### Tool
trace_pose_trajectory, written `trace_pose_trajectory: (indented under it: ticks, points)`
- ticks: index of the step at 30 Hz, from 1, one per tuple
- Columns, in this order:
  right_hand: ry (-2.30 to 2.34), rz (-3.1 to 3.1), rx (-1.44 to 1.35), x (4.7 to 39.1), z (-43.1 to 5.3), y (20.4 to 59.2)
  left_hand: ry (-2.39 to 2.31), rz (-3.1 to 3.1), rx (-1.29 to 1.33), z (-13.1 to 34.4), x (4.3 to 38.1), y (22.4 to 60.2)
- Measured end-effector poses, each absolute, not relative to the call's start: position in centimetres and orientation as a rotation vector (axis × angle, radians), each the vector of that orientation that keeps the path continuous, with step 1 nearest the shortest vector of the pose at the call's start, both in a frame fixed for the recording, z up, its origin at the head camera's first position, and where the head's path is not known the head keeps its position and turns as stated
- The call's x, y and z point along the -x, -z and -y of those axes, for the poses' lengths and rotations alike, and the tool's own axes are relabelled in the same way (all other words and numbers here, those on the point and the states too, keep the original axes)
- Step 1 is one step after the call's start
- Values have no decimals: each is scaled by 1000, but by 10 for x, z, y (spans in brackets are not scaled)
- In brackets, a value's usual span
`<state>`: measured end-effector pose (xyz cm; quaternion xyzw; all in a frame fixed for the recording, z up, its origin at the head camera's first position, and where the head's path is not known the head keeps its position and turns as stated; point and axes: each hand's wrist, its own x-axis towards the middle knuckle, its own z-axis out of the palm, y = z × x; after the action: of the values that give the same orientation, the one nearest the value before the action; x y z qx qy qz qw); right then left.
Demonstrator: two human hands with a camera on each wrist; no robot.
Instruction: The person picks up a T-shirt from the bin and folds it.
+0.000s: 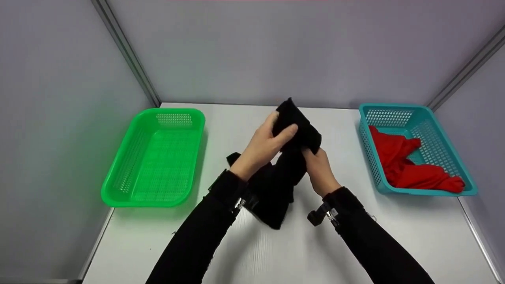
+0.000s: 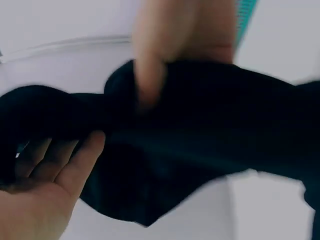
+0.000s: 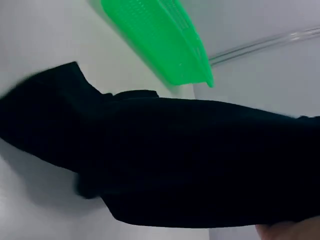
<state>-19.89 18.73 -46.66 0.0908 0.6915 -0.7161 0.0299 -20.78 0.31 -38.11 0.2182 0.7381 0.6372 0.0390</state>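
Note:
A black cloth garment is held up over the white table, bunched at its upper end, its lower part hanging down. Its exact kind cannot be made out. My left hand grips the upper left side, thumb across the front. On the right edge, my right hand pinches the fabric, with some fingers hidden by it. The left wrist view shows the left hand against the dark cloth and the right hand, blurred, above it. In the right wrist view, black fabric fills most of the picture.
To the left stands a green plastic basket with nothing in it. A teal basket on the right holds red cloth. Grey-white panels enclose the white table at the back and sides.

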Motion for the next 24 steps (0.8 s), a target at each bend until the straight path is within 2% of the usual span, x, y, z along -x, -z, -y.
trace_pose_trajectory:
  ticks: [4,9,13,19,24]
  points:
    - [2348,-1937,-482,200,-200,471,-1742,-2275,-635,-2,203,431]
    - [2403,-1784,-614,202,-213,478,-1114,-2612,-574,-6,178,501]
    - [2405,-1706,-686,202,-221,483,-712,-2767,-628,-3,161,546]
    - [2460,-1629,-735,204,-234,495,-446,-2934,-719,9,155,581]
    - [2402,-1650,-773,204,-248,504,-189,-3083,-953,16,157,590]
